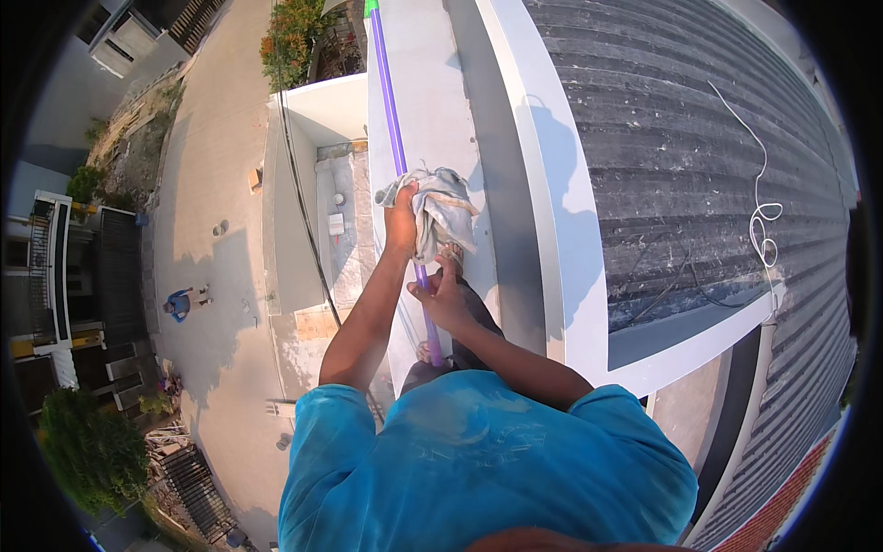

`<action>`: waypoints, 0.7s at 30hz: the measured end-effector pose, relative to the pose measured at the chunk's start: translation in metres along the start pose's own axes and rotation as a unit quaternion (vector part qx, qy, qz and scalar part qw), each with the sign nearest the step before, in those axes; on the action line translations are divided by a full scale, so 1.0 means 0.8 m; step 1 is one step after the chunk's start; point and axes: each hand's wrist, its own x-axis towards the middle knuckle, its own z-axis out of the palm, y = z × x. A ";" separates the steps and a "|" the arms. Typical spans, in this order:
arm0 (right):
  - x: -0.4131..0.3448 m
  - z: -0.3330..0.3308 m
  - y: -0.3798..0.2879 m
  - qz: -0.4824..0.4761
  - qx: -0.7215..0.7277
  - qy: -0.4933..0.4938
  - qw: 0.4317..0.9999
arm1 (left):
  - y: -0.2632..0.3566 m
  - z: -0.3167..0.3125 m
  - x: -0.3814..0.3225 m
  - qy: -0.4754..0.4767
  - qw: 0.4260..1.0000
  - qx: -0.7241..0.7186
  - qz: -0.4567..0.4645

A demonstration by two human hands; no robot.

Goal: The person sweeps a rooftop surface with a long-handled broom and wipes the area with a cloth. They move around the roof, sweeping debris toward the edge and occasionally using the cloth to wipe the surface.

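Note:
My left hand (401, 222) is closed around a crumpled grey-white cloth (445, 207), which is bunched over a long purple pole (388, 90). The pole has a green fitting (372, 8) at its far end, and its near end reaches down towards my feet. Just below the cloth, my right hand (445, 298) lies at the pole, thumb across it and a finger raised towards the cloth. Whether that hand grips the pole is unclear. Parts of the pole are hidden behind the cloth and hands. A bare foot (452, 254) shows beside the cloth.
I am on a narrow pale ledge (428, 83), high above a paved street (214, 165). Cables (293, 165) run along its left. To the right are a white parapet (545, 138) and a corrugated roof (655, 138) with white cord (759, 179). A person (181, 304) is below.

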 end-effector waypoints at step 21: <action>0.512 -0.278 -0.172 0.003 -0.216 -0.058 0.975 | 0.043 -0.301 0.015 0.537 0.712 0.351 -0.286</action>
